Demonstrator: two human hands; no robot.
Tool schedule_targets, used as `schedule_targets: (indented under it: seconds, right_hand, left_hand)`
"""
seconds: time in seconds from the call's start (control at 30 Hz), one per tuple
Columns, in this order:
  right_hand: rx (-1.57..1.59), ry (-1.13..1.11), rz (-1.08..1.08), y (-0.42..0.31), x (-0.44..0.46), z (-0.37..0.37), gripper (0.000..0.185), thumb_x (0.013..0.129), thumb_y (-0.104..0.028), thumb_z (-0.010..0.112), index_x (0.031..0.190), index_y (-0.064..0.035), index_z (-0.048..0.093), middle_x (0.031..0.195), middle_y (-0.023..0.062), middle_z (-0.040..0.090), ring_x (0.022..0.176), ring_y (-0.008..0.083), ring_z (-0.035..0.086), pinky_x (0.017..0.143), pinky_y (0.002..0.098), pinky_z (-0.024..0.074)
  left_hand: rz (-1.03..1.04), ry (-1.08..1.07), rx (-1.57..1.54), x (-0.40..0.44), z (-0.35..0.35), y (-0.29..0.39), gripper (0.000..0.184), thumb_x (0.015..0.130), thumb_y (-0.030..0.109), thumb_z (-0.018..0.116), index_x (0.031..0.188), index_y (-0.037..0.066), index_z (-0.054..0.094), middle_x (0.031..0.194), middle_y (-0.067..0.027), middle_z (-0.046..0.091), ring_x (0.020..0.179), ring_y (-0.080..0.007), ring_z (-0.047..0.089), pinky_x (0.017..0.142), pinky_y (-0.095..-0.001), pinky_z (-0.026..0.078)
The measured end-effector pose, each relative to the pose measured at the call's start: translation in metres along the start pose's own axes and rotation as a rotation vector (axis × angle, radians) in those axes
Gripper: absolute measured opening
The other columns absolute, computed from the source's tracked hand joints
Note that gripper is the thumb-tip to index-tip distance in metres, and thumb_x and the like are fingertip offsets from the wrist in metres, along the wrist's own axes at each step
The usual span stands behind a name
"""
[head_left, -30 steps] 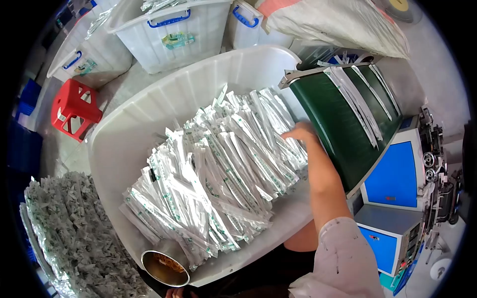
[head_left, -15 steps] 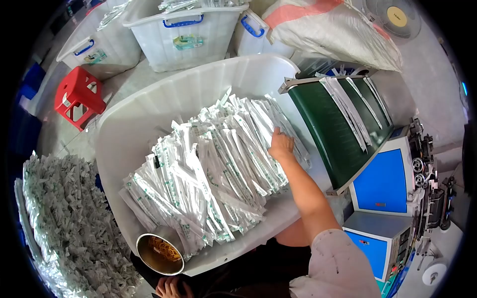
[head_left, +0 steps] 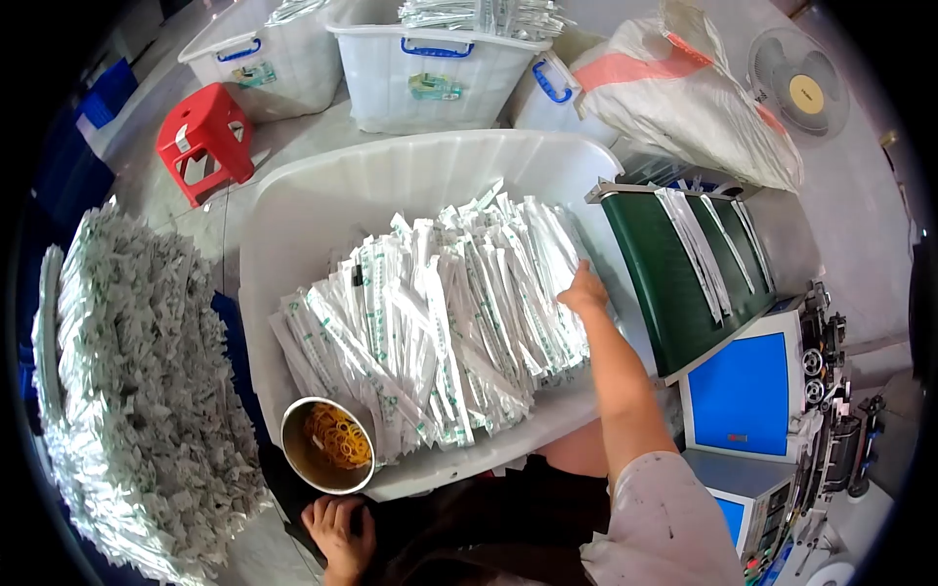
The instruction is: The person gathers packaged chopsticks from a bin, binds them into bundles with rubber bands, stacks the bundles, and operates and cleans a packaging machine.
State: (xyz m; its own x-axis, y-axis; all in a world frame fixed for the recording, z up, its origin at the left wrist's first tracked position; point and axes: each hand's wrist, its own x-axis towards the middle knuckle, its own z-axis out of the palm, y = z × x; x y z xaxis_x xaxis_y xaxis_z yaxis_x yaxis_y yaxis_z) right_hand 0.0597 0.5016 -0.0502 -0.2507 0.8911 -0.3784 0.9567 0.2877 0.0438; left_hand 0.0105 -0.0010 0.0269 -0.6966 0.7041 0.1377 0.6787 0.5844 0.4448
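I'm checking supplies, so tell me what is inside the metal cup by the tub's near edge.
The metal cup holds a loose heap of yellow-orange rubber bands. Its bottom is covered by them, so anything beneath cannot be seen.

The person's bare right grip (head_left: pixel 584 291) has shifted from beside the dark-green belt (head_left: pixel 653 293) onto the white printed wrapped sticks (head_left: pixel 479 313); the bare left grip (head_left: pixel 339 535), formerly mere fingertips, now shows whole.
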Motion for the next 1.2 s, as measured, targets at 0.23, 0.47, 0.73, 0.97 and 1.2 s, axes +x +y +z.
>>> schedule_targets:
  seconds: [0.23, 0.47, 0.73, 0.97, 1.2]
  right_hand:
    - [0.842, -0.069, -0.215, 0.029, -0.066, -0.029, 0.064, 0.057, 0.003, 0.068, 0.117, 0.0015, 0.046, 0.105, 0.0141, 0.058, 0.095, 0.0235, 0.056, 0.083, 0.031, 0.0437]
    - [1.378, -0.69, -0.315, 0.01, -0.186, -0.037, 0.059, 0.065, -0.001, 0.07, 0.119, -0.0006, 0.045, 0.102, 0.0122, 0.059, 0.09, 0.0216, 0.059, 0.079, 0.0343, 0.0487]
    - [1.079, -0.104, -0.528, -0.009, -0.272, 0.026, 0.043, 0.084, -0.024, 0.06, 0.114, 0.004, 0.045, 0.095, 0.008, 0.057, 0.083, 0.0128, 0.052, 0.075, 0.0267, 0.0429]
    - [1.245, -0.096, -0.582, -0.014, -0.276, 0.022, 0.029, 0.085, -0.014, 0.058, 0.104, 0.0062, 0.05, 0.084, 0.0069, 0.059, 0.075, 0.009, 0.052, 0.067, 0.0222, 0.0433]
    - [1.438, -0.064, -0.386, -0.025, -0.244, 0.01, 0.01, 0.084, -0.005, 0.053, 0.084, -0.0011, 0.045, 0.074, 0.0066, 0.053, 0.061, 0.0142, 0.057, 0.052, 0.0242, 0.0465]
  left_hand:
    - [-0.188, -0.03, -0.426, 0.027, 0.02, 0.044, 0.019, 0.067, 0.008, 0.068, 0.081, 0.003, 0.056, 0.064, -0.0106, 0.055, 0.057, -0.0261, 0.056, 0.052, -0.0331, 0.044]
    - [-0.582, -0.69, -1.819, 0.165, 0.11, 0.093, 0.075, 0.075, 0.038, 0.067, 0.123, -0.01, 0.034, 0.111, -0.0216, 0.053, 0.101, -0.0296, 0.054, 0.089, -0.0379, 0.044]
    - [-0.693, -0.619, -2.143, 0.15, 0.109, 0.079, 0.039, 0.072, 0.011, 0.06, 0.106, -0.006, 0.051, 0.095, -0.0172, 0.06, 0.081, -0.0259, 0.062, 0.075, -0.0363, 0.052]
    - [-0.748, -0.404, -2.135, 0.136, 0.09, 0.074, 0.039, 0.07, 0.007, 0.06, 0.106, -0.005, 0.049, 0.091, -0.0166, 0.06, 0.079, -0.0267, 0.062, 0.071, -0.04, 0.053]
    - [-0.842, -0.258, -2.084, 0.125, 0.051, 0.066, 0.026, 0.068, 0.009, 0.059, 0.091, -0.001, 0.056, 0.079, -0.0108, 0.059, 0.069, -0.0228, 0.06, 0.066, -0.0359, 0.052]
